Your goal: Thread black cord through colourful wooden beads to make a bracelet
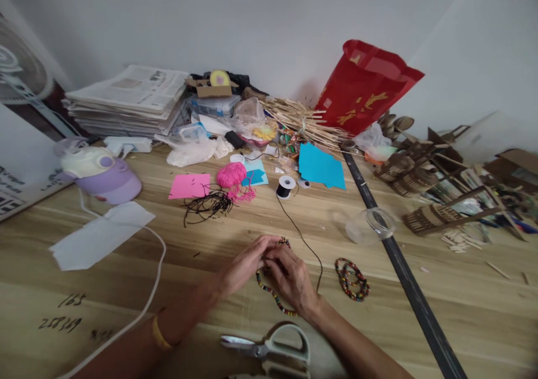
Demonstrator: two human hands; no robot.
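Note:
Both my hands meet over the near middle of the table, with a string of colourful beads [275, 299] between and below them. My left hand [247, 260] has its fingers closed at the beads' upper end. Fingertips of my right hand [292, 275] are pinched close to the left ones, and the bead strand hangs in a loop beneath them. Exactly what the fingertips pinch is partly hidden. A black cord [305, 239] runs from a spool [286, 187] toward my right wrist. Scissors [269, 346] lie in front of my hands. Another coiled bead string [353, 281] rests to the right.
Pink yarn [231, 175], cut black cords [205, 206] and blue paper [321, 166] lie beyond my hands. A white cable [157, 272] curves along the left. At right are a clear plastic cup [365, 226], a dark strip [403, 272] and woven baskets [432, 218].

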